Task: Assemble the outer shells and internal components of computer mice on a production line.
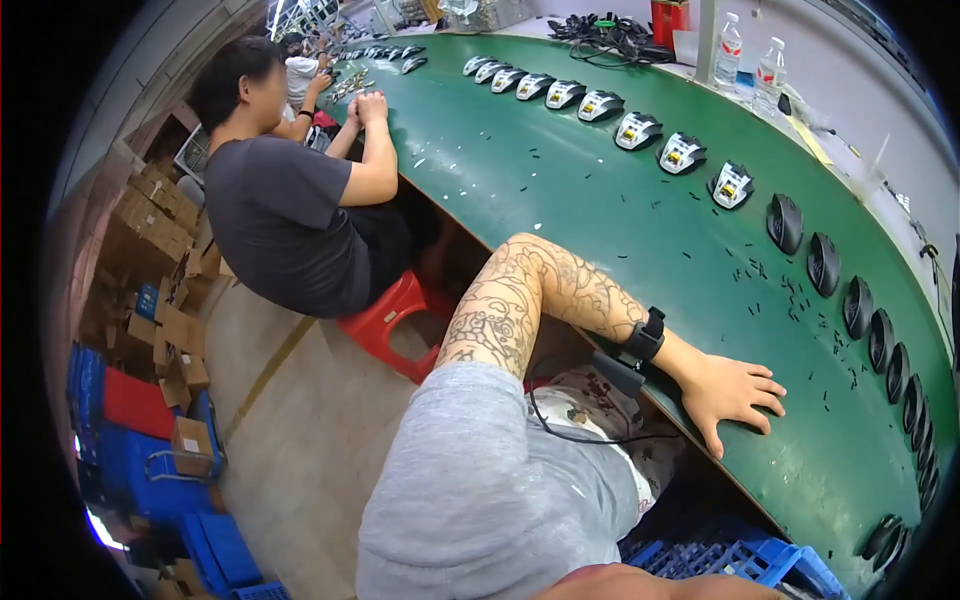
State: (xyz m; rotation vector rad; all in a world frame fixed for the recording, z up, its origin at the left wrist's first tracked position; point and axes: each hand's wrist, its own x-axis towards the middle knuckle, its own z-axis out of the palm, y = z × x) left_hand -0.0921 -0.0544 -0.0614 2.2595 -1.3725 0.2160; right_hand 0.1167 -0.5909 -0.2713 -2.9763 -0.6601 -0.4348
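Note:
My left hand (735,397) lies palm down near the front edge of the green worktable (600,190), its fingers spread and holding nothing. A black strap with a small device (640,345) sits round that wrist. Beyond the fingers, many small black strips (790,297) are scattered over the green surface. A curved row of computer mice runs along the table's far side. Several have pale, uncovered tops, like this mouse (731,186); others to the right are wholly black, like this mouse (785,223). My right hand is out of view; some bare skin shows at the lower edge.
A co-worker in a dark shirt (285,200) sits on a red stool (390,325) at the left. Water bottles (729,50) and black cables (605,35) stand or lie at the back. A blue crate (740,560) is below the front edge; cardboard boxes (180,340) fill the left.

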